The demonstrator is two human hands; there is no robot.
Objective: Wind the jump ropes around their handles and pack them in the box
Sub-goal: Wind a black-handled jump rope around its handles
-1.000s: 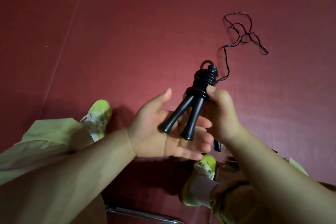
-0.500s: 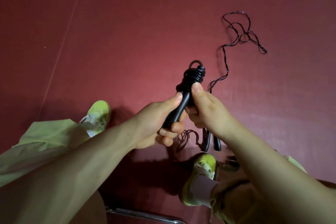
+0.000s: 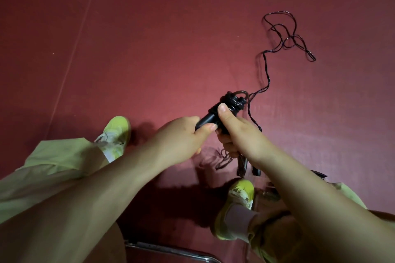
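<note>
A pair of black jump rope handles (image 3: 213, 114) is held in front of me, with black rope wound in coils (image 3: 234, 100) round their upper ends. My left hand (image 3: 181, 136) grips the lower ends of the handles. My right hand (image 3: 235, 128) holds them just above, its thumb pressed on the coils. The loose rope (image 3: 284, 34) trails away to a tangle on the red floor at the upper right. A second jump rope (image 3: 242, 163) lies on the floor under my right wrist, partly hidden. No box is in view.
The floor is a red mat (image 3: 149, 38). My legs in pale green trousers and yellow-green shoes (image 3: 116, 132) (image 3: 239, 194) frame the scene. A chrome chair rail (image 3: 171, 251) runs along the bottom edge.
A second ago my left hand lay open beneath the spread handles. It has closed round them, the handles have come together, and the bundle has tilted to the right and dropped slightly.
</note>
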